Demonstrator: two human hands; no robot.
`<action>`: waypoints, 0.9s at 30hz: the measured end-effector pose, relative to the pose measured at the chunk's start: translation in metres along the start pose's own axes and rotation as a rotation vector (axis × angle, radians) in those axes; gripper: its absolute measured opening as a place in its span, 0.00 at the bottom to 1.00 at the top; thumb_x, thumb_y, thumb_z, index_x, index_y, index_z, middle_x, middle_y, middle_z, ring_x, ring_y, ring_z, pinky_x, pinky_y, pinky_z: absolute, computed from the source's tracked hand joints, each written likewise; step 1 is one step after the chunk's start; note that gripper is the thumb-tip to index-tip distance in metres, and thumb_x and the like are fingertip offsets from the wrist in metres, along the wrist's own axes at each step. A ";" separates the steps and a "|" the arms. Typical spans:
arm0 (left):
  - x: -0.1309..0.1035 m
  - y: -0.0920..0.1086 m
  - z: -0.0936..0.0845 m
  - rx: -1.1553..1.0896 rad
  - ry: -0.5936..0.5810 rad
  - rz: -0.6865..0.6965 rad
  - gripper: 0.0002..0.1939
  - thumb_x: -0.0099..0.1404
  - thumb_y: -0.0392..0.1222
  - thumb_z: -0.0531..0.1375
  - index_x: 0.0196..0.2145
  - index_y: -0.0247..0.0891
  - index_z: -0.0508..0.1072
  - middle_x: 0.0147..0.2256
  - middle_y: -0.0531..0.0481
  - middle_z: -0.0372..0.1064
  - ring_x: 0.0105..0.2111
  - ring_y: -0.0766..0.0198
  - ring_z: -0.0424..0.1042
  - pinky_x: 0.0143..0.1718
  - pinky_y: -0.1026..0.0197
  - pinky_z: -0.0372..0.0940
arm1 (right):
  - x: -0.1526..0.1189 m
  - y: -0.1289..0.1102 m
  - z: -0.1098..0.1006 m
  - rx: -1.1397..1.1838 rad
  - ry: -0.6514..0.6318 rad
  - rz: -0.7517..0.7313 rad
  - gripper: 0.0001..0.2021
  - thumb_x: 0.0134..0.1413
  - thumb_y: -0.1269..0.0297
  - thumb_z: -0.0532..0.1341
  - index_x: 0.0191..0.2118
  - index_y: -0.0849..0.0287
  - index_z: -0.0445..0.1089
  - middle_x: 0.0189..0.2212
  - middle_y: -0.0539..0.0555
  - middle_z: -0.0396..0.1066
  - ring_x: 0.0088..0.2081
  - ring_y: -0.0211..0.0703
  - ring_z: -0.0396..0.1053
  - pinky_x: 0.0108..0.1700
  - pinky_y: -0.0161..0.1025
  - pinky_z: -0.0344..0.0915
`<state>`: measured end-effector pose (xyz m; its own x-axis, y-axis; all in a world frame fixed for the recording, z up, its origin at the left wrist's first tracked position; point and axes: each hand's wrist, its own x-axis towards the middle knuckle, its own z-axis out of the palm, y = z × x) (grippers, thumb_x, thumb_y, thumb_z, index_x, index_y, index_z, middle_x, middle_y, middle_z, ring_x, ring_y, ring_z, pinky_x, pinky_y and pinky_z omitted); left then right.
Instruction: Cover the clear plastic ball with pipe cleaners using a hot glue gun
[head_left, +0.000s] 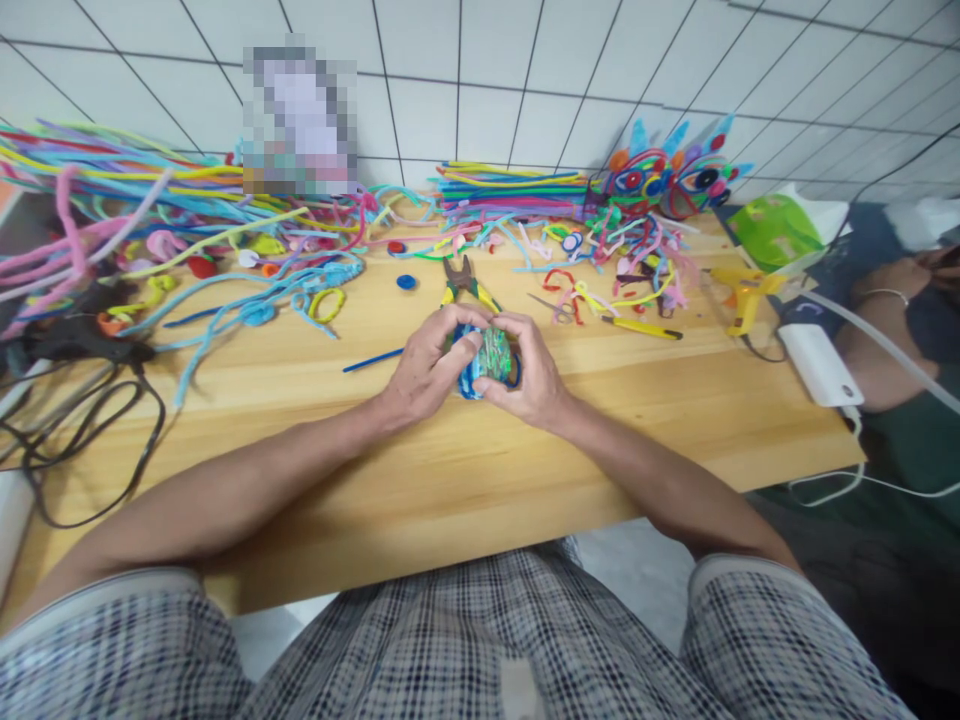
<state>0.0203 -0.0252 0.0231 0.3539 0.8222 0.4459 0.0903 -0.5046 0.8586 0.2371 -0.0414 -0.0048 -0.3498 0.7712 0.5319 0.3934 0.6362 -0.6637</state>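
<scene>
Between both hands is a small blue and green pipe-cleaner piece [495,352], held low over the wooden table. My left hand [433,362] grips its left side, with the thumb laid across the top. On the other side my right hand [529,372] is closed around the piece, thumb at the near edge. A blue pipe cleaner [371,360] sticks out to the left, passing behind my left fingers; whether it joins the piece I cannot tell. Just beyond the hands lie pliers [459,275] with yellow and green handles. A round blue disc [406,282] rests left of them.
Pipe cleaners [517,192] in many colours line the wall. Two decorated pipe-cleaner faces [664,180] stand at back right. A yellow glue gun [742,295], a yellow craft knife [643,328] and a white box [819,365] lie right. Black cables [90,440] coil left. Another person's arm [885,330] shows at right.
</scene>
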 end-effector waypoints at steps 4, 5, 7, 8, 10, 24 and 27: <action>0.000 -0.001 0.001 0.003 0.009 -0.005 0.12 0.84 0.53 0.58 0.53 0.44 0.75 0.58 0.43 0.81 0.57 0.53 0.80 0.63 0.46 0.74 | 0.000 0.000 0.002 -0.018 0.000 0.038 0.39 0.62 0.41 0.72 0.70 0.50 0.59 0.67 0.67 0.71 0.70 0.69 0.71 0.69 0.71 0.73; 0.000 -0.001 0.001 0.009 0.010 -0.001 0.12 0.84 0.53 0.58 0.53 0.44 0.75 0.58 0.43 0.81 0.57 0.53 0.80 0.63 0.46 0.74 | 0.000 0.000 0.001 -0.012 -0.001 0.042 0.39 0.62 0.41 0.72 0.70 0.50 0.60 0.67 0.67 0.71 0.70 0.69 0.70 0.69 0.71 0.73; -0.001 -0.002 0.001 0.023 0.017 0.009 0.13 0.84 0.54 0.58 0.53 0.44 0.75 0.57 0.43 0.81 0.57 0.52 0.80 0.63 0.45 0.74 | 0.000 0.000 0.001 0.009 -0.004 0.040 0.38 0.62 0.41 0.72 0.70 0.50 0.60 0.67 0.67 0.71 0.70 0.69 0.70 0.69 0.71 0.73; -0.001 -0.002 0.002 0.029 0.021 0.011 0.14 0.84 0.54 0.58 0.53 0.44 0.75 0.56 0.43 0.81 0.57 0.52 0.80 0.63 0.45 0.74 | 0.001 0.000 0.000 0.019 -0.009 0.042 0.38 0.62 0.40 0.72 0.70 0.50 0.60 0.67 0.67 0.70 0.70 0.69 0.70 0.69 0.70 0.73; -0.001 -0.003 0.002 0.041 0.028 0.011 0.14 0.84 0.55 0.57 0.53 0.44 0.75 0.56 0.43 0.81 0.58 0.52 0.80 0.64 0.44 0.74 | 0.001 -0.001 -0.001 0.036 -0.027 0.059 0.39 0.63 0.39 0.72 0.70 0.49 0.60 0.67 0.67 0.70 0.70 0.69 0.70 0.68 0.70 0.74; -0.005 -0.007 0.008 -0.026 0.074 0.025 0.16 0.85 0.59 0.57 0.54 0.45 0.74 0.59 0.42 0.79 0.61 0.52 0.78 0.68 0.43 0.72 | 0.011 -0.002 -0.012 0.016 -0.074 0.027 0.37 0.62 0.41 0.72 0.69 0.49 0.63 0.69 0.67 0.72 0.72 0.69 0.71 0.73 0.71 0.69; -0.006 -0.008 0.008 -0.014 0.050 0.020 0.18 0.85 0.60 0.56 0.56 0.45 0.73 0.61 0.41 0.78 0.64 0.51 0.77 0.71 0.42 0.70 | 0.013 0.001 -0.016 0.019 -0.083 0.038 0.37 0.62 0.39 0.72 0.69 0.50 0.64 0.68 0.66 0.73 0.71 0.69 0.71 0.73 0.70 0.69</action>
<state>0.0249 -0.0282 0.0121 0.3086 0.8244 0.4744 0.0710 -0.5174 0.8528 0.2467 -0.0301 0.0105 -0.4048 0.7897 0.4611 0.3919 0.6054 -0.6928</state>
